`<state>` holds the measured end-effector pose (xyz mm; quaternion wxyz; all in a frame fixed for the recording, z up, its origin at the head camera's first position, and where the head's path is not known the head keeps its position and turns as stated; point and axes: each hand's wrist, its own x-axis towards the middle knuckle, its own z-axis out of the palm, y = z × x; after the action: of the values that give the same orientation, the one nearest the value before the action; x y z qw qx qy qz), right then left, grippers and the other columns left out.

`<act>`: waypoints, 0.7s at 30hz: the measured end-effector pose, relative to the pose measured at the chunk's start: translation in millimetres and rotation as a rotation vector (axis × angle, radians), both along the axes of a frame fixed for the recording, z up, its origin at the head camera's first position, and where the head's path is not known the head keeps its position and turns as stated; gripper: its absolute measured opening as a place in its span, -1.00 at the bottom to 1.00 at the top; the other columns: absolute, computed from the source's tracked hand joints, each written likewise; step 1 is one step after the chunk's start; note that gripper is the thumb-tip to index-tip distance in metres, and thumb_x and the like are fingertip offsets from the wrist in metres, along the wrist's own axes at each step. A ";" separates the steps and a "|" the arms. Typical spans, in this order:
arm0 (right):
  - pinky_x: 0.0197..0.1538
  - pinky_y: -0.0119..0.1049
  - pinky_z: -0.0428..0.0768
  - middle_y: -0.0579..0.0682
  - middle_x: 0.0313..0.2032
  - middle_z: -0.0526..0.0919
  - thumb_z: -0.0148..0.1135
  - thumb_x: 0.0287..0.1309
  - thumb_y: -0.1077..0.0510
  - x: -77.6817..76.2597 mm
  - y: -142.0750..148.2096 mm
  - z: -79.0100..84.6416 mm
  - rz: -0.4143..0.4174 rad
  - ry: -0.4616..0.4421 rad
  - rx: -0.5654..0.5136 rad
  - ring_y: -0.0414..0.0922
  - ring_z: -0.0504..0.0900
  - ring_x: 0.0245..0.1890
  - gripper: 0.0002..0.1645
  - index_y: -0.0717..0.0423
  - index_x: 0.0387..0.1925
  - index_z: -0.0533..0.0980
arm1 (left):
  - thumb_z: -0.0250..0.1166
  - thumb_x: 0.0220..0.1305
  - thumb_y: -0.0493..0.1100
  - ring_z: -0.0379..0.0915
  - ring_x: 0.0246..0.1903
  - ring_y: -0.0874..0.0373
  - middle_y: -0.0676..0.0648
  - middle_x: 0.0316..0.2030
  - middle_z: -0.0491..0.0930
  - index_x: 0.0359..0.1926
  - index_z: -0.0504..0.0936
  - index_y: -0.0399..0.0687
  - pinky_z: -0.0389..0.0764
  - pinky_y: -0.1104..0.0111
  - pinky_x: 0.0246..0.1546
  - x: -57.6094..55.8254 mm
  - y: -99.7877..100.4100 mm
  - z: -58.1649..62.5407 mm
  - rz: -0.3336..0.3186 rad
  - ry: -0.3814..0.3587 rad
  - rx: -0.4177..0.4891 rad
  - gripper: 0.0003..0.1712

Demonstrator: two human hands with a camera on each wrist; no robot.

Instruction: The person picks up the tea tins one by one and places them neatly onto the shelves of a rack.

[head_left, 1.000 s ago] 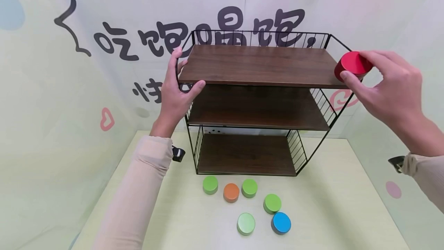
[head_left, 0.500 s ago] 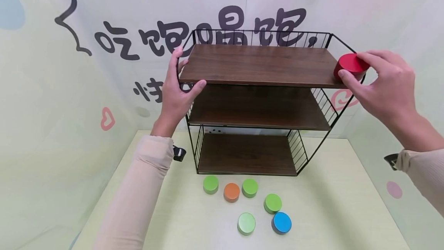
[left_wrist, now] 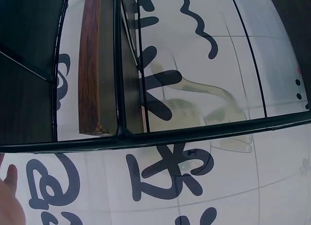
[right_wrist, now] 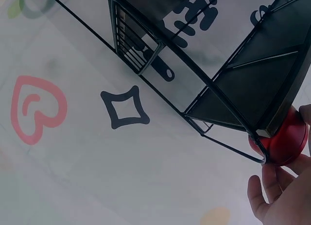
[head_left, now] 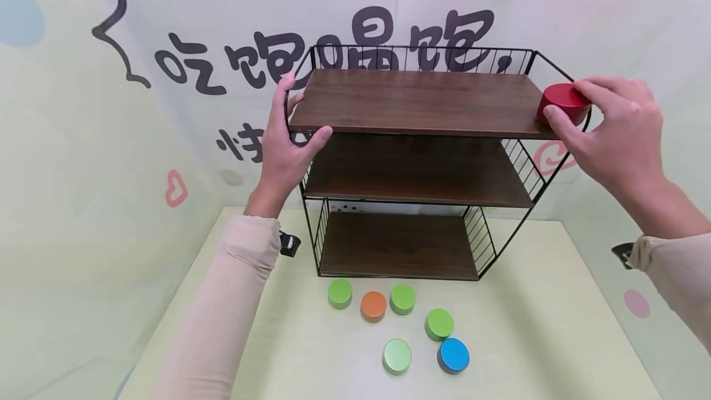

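A three-tier shelf rack (head_left: 422,104) with dark wood boards and black wire sides stands in the head view. At the rack's top left corner, my left hand (head_left: 283,150) grips the frame, thumb on the front edge and fingers round the side wire. My right hand (head_left: 624,125) pinches a red round tin (head_left: 565,96) between thumb and fingers at the top board's right end. In the right wrist view, the shiny red tin (right_wrist: 289,140) sits right at the rack's corner wire, partly hidden by the frame. Only a bit of my left hand (left_wrist: 9,200) shows in the left wrist view.
On the pale table (head_left: 528,332) before the rack lie several round tins: green ones such as a green tin (head_left: 340,292), an orange tin (head_left: 373,305), a pale green tin (head_left: 397,355) and a blue tin (head_left: 453,354). A wall with large dark lettering stands behind.
My right hand has brought the red tin slightly left, over the top board's right end. The left hand keeps its grip on the rack. The tins on the table lie as before.
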<state>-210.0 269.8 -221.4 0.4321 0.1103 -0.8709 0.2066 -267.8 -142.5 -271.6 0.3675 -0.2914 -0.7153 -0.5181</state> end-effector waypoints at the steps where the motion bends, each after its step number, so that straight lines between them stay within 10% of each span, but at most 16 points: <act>1: 0.03 0.07 0.27 0.35 -0.01 0.63 0.33 0.15 0.03 0.2 0.0 0.1 -0.001 -0.001 0.000 0.28 0.46 0.01 -0.46 0.42 0.00 0.61 | 0.41 0.18 0.05 0.34 0.31 -0.10 -0.18 0.46 0.20 0.43 0.16 -0.31 0.27 0.29 0.31 0.1 0.3 0.1 -0.001 0.000 0.002 -0.03; 14: 0.11 0.08 0.28 0.33 0.01 0.63 0.33 0.15 0.04 1.7 1.1 0.4 0.016 -0.010 -0.016 0.27 0.46 0.07 -0.47 0.39 0.01 0.61 | 0.40 0.18 -0.08 0.33 0.31 -0.11 -0.15 0.45 0.22 0.42 0.16 -0.35 0.29 0.29 0.28 2.3 0.9 1.9 0.002 0.000 -0.002 -0.08; 21: 0.05 -0.25 0.27 0.27 -0.01 0.65 0.35 0.10 0.06 6.9 1.7 -6.2 0.000 0.058 -0.088 -0.04 0.55 0.04 -0.48 0.33 0.03 0.63 | 0.40 0.17 -0.11 0.32 0.32 -0.12 -0.16 0.46 0.20 0.42 0.15 -0.34 0.28 0.30 0.29 3.1 1.4 2.4 -0.002 -0.017 -0.003 -0.08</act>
<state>-203.1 271.5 -227.5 0.4617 0.0971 -0.8481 0.2411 -264.8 -141.1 -269.2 0.3605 -0.2884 -0.7189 -0.5197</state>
